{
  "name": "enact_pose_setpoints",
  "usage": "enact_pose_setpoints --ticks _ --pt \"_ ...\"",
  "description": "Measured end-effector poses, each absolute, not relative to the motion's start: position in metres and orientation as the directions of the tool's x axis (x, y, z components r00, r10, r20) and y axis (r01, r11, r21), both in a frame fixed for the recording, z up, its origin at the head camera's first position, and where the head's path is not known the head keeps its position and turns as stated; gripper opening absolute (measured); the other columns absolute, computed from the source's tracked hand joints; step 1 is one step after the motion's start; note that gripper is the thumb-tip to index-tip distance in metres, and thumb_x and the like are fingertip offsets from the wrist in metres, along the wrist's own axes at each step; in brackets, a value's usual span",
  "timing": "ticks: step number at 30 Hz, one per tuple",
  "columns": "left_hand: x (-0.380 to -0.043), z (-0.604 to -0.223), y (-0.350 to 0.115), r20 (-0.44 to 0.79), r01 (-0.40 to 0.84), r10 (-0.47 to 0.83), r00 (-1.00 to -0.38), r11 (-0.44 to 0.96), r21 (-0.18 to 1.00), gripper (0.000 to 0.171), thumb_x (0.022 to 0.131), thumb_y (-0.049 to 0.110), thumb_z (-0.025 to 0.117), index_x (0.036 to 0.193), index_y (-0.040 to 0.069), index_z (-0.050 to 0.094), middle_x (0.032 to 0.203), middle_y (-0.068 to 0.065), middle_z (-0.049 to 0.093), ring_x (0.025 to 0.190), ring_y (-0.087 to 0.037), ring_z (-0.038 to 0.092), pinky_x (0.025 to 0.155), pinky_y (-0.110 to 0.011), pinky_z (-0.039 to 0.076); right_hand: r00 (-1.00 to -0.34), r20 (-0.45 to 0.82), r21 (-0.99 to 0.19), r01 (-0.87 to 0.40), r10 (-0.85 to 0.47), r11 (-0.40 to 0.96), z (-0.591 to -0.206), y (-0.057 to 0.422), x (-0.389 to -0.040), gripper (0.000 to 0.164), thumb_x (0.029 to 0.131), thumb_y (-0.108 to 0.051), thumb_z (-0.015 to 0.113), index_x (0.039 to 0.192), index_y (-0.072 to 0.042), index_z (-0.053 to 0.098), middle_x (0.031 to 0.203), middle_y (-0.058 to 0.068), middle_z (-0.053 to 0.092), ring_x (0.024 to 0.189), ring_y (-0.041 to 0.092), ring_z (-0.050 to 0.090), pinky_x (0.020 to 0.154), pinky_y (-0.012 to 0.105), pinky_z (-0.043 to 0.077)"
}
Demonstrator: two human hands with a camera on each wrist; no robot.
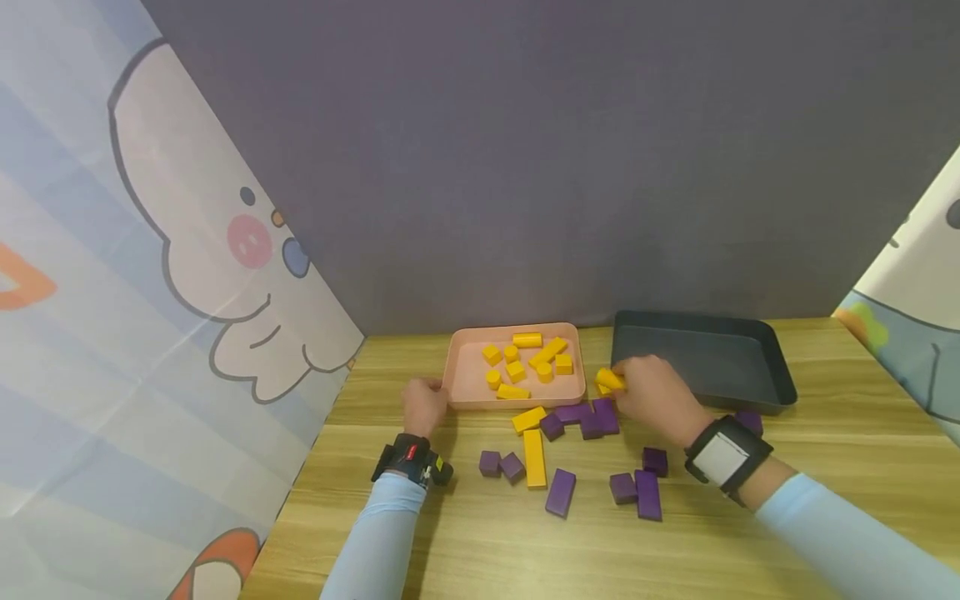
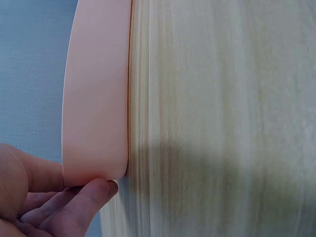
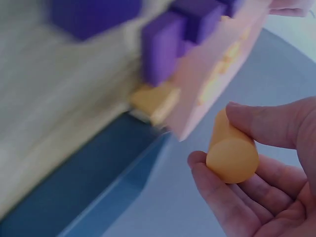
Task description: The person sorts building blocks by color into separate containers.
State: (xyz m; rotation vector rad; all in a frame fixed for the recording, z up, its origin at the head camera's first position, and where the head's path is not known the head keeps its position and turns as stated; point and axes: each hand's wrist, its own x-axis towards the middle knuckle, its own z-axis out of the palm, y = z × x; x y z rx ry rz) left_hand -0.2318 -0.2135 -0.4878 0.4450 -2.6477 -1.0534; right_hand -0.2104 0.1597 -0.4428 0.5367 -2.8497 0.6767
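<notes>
My right hand [image 1: 656, 398] pinches a yellow cylinder block [image 3: 232, 158] between thumb and fingers, off the table, in the gap between the two trays. Just beneath it in the head view, another yellow block [image 3: 153, 101] lies on the table by the pink tray's corner. My left hand [image 1: 424, 407] grips the left end of the pink tray [image 1: 448, 367], thumb and fingertips at its corner in the left wrist view [image 2: 94, 108]. Several yellow blocks [image 1: 515, 371], cylinders and cubes among them, lie inside that tray.
To the right stands a dark tray [image 1: 693, 354], with nothing visible inside. Two yellow bars [image 1: 535, 458] and several purple blocks [image 1: 560, 492] lie scattered on the wooden table [image 1: 480, 550] before the trays. A grey wall [image 1: 525, 167] rises right behind them.
</notes>
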Motion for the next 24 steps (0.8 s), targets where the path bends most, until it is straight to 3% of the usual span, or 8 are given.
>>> enact_pose_setpoints --ticks 5,8,13,17,24 --pt "-0.232 -0.488 -0.214 0.137 -0.178 -0.373 -0.918 0.694 0.698 0.024 0.088 0.005 0.067 0.107 -0.004 0.079 0.109 -0.023 0.078 0.092 -0.032 0.074 0.074 -0.04 0.061 -0.924 0.22 -0.448 -0.38 -0.313 0.809 -0.431 0.123 -0.223 0.038 0.087 -0.013 0.08 0.121 0.003 0.074 0.083 0.008 0.071 0.058 0.016 0.05 0.05 0.026 0.036" --pt "-0.232 -0.489 -0.215 0.132 -0.177 -0.373 -0.918 0.686 0.705 0.024 0.088 0.005 0.067 0.107 -0.004 0.079 0.108 -0.023 0.078 0.089 -0.03 0.073 0.072 -0.038 0.06 -0.925 0.222 -0.445 -0.377 -0.307 0.813 -0.429 0.103 -0.232 0.042 0.088 -0.017 0.081 0.126 0.002 0.073 0.099 0.012 0.077 0.066 0.015 0.056 0.053 0.026 0.04" --pt "-0.231 -0.49 -0.217 0.121 -0.182 -0.373 -0.92 0.68 0.71 0.024 0.088 0.004 0.067 0.107 -0.004 0.079 0.109 -0.022 0.078 0.091 -0.03 0.073 0.075 -0.04 0.06 -0.924 0.219 -0.428 -0.381 -0.315 0.82 -0.435 0.075 -0.248 0.039 0.089 -0.017 0.081 0.124 0.0 0.074 0.113 0.015 0.079 0.085 0.021 0.071 0.073 0.035 0.058" --pt "-0.23 -0.49 -0.217 0.122 -0.183 -0.373 -0.92 0.682 0.708 0.024 0.088 0.004 0.068 0.107 -0.004 0.079 0.109 -0.022 0.078 0.092 -0.03 0.072 0.075 -0.04 0.06 -0.922 0.211 -0.436 -0.387 -0.325 0.813 -0.443 0.06 -0.256 0.038 0.088 -0.017 0.082 0.123 -0.002 0.076 0.116 0.013 0.079 0.097 0.024 0.073 0.089 0.041 0.061" --pt "-0.234 -0.491 -0.216 0.144 -0.173 -0.372 -0.917 0.697 0.696 0.021 0.086 0.004 0.069 0.102 -0.002 0.081 0.1 -0.02 0.08 0.084 -0.028 0.072 0.066 -0.033 0.057 -0.948 0.147 -0.494 -0.319 -0.284 0.809 -0.456 0.047 -0.261 0.041 0.082 -0.014 0.081 0.121 -0.004 0.077 0.115 0.01 0.079 0.088 0.021 0.065 0.087 0.037 0.058"
